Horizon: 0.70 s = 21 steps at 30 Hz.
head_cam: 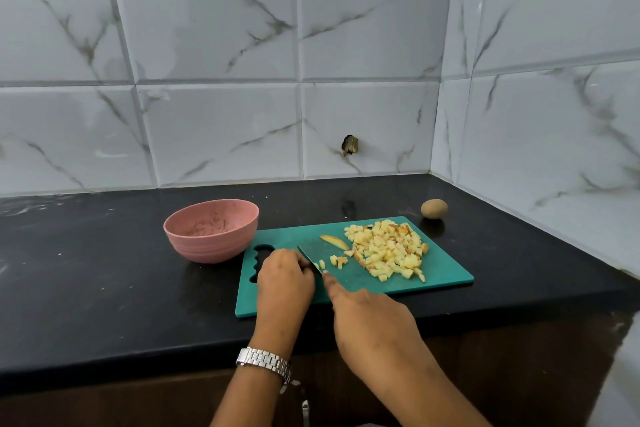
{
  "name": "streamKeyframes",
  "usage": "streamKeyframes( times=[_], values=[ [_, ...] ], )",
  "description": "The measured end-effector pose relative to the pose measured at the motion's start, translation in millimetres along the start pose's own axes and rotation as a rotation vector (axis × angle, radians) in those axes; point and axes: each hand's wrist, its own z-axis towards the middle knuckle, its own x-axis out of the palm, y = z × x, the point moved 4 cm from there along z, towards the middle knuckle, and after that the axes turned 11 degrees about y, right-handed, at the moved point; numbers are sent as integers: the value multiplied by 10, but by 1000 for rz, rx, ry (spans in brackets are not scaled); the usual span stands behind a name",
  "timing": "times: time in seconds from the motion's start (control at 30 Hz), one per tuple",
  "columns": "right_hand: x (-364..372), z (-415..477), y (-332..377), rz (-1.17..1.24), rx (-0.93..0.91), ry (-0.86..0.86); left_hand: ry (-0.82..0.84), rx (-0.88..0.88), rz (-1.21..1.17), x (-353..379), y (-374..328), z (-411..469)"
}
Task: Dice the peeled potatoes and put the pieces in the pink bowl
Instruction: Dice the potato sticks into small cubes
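A green cutting board (446, 274) lies on the black counter. On its right half sits a heap of diced potato (388, 250), with a thin slice (334, 241) and a few loose cubes (337, 261) beside it. My right hand (367, 319) grips the knife, forefinger stretched along the back of the blade (308, 257); the handle is hidden under the hand. My left hand (284, 276), with a metal watch on the wrist, curls its fingertips down on a small potato piece (316, 265) right against the blade. The pink bowl (211, 234) stands left of the board, with no potato in it.
A whole brown potato (434, 209) rests on the counter behind the board's far right corner. Tiled walls meet in a corner at the back right. The counter's front edge runs just below the board.
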Motion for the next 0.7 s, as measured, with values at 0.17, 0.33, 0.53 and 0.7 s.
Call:
streamKeyframes(
  times=[0.17, 0.33, 0.53, 0.7],
  values=[
    [13, -87, 20, -28, -4, 12, -28, -29, -11, -11, 13, -13],
    [38, -187, 4, -75, -11, -38, -44, -23, -1, -19, 20, -36],
    [-16, -151, -66, 9, -22, -100, -57, -35, -4, -42, 15, -53],
    [5, -125, -40, 9, -71, -59, -29, -21, 56, -50, -7, -64]
  ],
)
